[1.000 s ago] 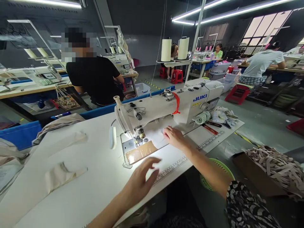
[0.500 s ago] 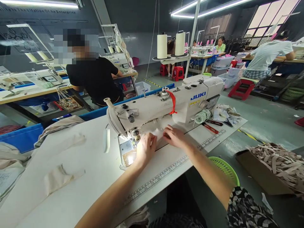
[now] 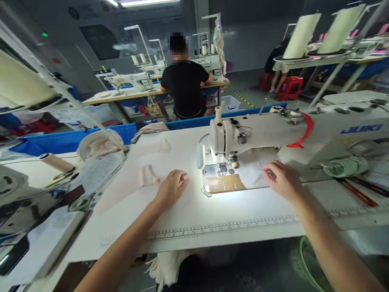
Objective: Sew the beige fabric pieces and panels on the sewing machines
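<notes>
A white JUKI sewing machine [image 3: 273, 129] stands on the white table [image 3: 212, 211], its lamp lighting the needle plate [image 3: 223, 182]. My right hand [image 3: 281, 178] rests with curled fingers pinching a small white fabric piece [image 3: 251, 174] lying right of the needle. My left hand [image 3: 172, 188] lies on the table left of the machine, fingers curled, next to a small beige fabric piece [image 3: 147, 176] and a long beige strip [image 3: 121, 188]. I cannot see anything in the left hand.
A printed ruler [image 3: 225, 228] runs along the table's front edge. A green cord coil [image 3: 343, 166] and red-handled tools [image 3: 355, 190] lie right. Another machine [image 3: 27, 186] stands at left. A person in black [image 3: 185, 87] sits at the bench behind; thread cones [image 3: 302, 30] stand above.
The view has swung left. My left hand has moved from the needle area out to the left, beside the beige piece. My right hand stays on the white fabric.
</notes>
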Demonstrator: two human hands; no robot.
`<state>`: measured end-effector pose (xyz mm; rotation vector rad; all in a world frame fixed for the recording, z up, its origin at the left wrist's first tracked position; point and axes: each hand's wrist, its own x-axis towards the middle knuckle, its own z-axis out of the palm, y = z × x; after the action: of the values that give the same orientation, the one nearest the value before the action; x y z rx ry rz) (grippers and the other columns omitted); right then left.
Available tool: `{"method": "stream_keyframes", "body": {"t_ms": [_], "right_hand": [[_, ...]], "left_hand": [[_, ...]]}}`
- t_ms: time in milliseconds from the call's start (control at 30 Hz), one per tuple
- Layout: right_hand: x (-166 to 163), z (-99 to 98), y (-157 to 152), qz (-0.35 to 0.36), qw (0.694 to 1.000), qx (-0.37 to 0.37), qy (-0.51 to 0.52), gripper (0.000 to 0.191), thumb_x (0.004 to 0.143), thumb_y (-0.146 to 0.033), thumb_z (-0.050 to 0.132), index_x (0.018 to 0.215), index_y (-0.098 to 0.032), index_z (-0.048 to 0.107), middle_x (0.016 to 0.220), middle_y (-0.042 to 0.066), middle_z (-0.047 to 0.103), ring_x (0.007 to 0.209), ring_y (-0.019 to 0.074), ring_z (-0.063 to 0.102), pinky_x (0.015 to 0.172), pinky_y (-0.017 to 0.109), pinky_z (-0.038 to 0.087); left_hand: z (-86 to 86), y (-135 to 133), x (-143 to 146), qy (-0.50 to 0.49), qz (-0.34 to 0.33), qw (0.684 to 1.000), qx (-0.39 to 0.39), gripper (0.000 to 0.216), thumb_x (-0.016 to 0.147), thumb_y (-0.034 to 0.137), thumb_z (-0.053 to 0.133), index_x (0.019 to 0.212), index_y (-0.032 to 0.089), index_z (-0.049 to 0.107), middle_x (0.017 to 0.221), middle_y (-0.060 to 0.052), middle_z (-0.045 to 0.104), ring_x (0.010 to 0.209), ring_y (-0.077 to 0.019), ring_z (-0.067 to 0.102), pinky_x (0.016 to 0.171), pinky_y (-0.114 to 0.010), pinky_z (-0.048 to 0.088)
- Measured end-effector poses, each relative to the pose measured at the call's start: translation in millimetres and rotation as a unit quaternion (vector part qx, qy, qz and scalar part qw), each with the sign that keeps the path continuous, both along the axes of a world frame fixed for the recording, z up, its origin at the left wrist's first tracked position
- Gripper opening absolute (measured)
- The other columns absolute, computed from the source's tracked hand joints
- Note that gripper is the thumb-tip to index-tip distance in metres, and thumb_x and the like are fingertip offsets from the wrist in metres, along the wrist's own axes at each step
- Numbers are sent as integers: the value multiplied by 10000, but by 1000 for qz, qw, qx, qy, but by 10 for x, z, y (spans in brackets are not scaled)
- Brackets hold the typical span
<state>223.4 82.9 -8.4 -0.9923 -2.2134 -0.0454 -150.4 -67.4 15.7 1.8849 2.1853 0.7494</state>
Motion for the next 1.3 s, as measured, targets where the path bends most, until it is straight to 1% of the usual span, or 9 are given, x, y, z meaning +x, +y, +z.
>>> {"method": "stream_keyframes", "body": {"t_ms": [167, 300, 567, 700, 833, 967, 1133, 1200, 1300], "right_hand": [[-35, -2, 26, -5, 999, 32, 17, 145, 926, -282, 471, 856, -218, 580, 764, 40, 662, 488, 167, 534, 486, 288, 386], [-81, -2, -3, -12, 999, 37, 11, 152, 939, -274, 466, 893, -221, 601, 797, 40, 684, 510, 166, 567, 483, 277, 403], [-51, 24, -23, -23, 997, 71, -6, 186, 917, -252, 495, 778, -211, 612, 776, 40, 665, 529, 166, 567, 478, 274, 351], [-98, 68, -62, 2, 995, 94, -29, 160, 876, -222, 525, 761, -218, 636, 729, 45, 662, 524, 189, 536, 519, 307, 317], [-150, 109, -129, 8, 996, 81, -26, 145, 908, -226, 511, 943, -204, 650, 621, 16, 640, 513, 198, 550, 591, 320, 377], [-148, 112, -155, -25, 997, 75, -23, 170, 976, -282, 496, 865, -220, 609, 584, -4, 633, 544, 190, 595, 646, 309, 413], [-125, 128, -153, -55, 996, 76, 4, 226, 1005, -204, 400, 922, -192, 611, 746, 50, 676, 631, 189, 622, 687, 309, 425], [-188, 142, -213, -21, 998, 66, 0, 244, 996, -168, 383, 985, -186, 626, 771, 50, 678, 653, 188, 620, 686, 307, 430], [-393, 164, -366, 88, 995, 44, -34, 275, 993, -166, 398, 1106, -186, 648, 854, 41, 695, 701, 175, 616, 699, 291, 454]], "left_hand": [[196, -240, -619, 52, 32, 998, -7, 335, 833, 517, 469, 861, 214, 609, 949, -70, 642, 736, -204, 606, 646, -306, 479], [214, -356, -854, 101, 56, 991, -61, 321, 840, 501, 431, 825, 231, 604, 960, -64, 677, 738, -212, 631, 551, -277, 408], [174, -474, -1025, -92, 91, 991, -35, 391, 794, 551, 448, 950, 217, 577, 725, -28, 667, 688, -213, 665, 629, -294, 522], [211, -493, -1054, -101, 57, 992, -52, 547, 785, 573, 426, 1133, 196, 617, 795, -38, 666, 643, -191, 645, 627, -303, 523], [181, -496, -1046, -42, 81, 994, -68, 482, 740, 580, 413, 957, 220, 649, 796, -21, 686, 600, -183, 644, 652, -297, 502], [110, -510, -1139, -2, 105, 993, -52, 381, 778, 599, 424, 864, 270, 596, 605, 83, 630, 634, -163, 646, 688, -256, 477], [210, -439, -1143, 30, 61, 997, 38, 342, 878, 626, 420, 942, 329, 578, 1000, 103, 671, 928, -177, 632, 716, -243, 486], [306, -387, -1025, 17, 25, 998, 51, 346, 881, 637, 441, 1006, 342, 571, 1097, 89, 668, 1034, -201, 614, 672, -219, 489], [418, -233, -765, -47, -41, 998, -12, 375, 878, 617, 473, 986, 272, 573, 975, 8, 700, 917, -206, 643, 593, -203, 469]]}}
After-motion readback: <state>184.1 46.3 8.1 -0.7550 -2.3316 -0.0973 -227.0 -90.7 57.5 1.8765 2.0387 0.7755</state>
